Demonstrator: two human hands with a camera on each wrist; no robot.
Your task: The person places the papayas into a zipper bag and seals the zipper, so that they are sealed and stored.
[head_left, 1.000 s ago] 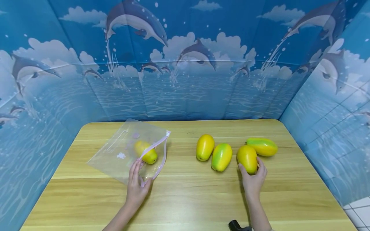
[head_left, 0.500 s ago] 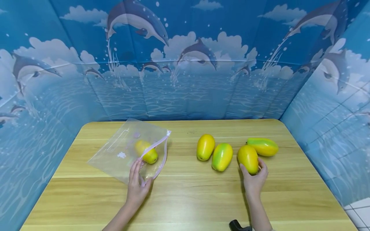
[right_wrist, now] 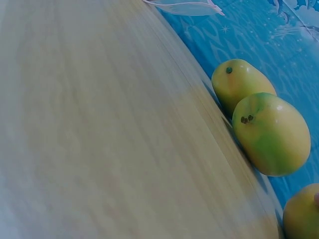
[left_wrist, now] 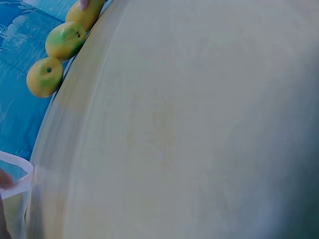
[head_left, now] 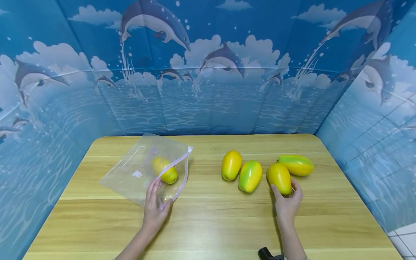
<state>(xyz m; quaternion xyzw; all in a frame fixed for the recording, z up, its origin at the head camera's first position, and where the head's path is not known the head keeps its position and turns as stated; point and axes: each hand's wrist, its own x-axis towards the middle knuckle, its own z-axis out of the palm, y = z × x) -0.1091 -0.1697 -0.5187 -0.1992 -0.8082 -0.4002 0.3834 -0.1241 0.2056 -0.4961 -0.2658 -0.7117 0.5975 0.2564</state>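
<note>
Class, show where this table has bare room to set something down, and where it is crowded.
Free: the table between the bag and the leftmost loose fruit, and nearer, between left grip and right grip. Crowded: right of that gap, where four loose fruits cluster.

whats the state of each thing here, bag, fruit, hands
Bag, mouth open, lying on table
Bagged fruit, lying inside bag
Left loose fruit, lying on table
Middle loose fruit, lying on table
Right loose fruit, lying on table
Held fruit, gripped; lifted or not, unclear
Left hand, touching bag's mouth
Right hand, gripping held fruit
Black object, cut off, state unclear
</note>
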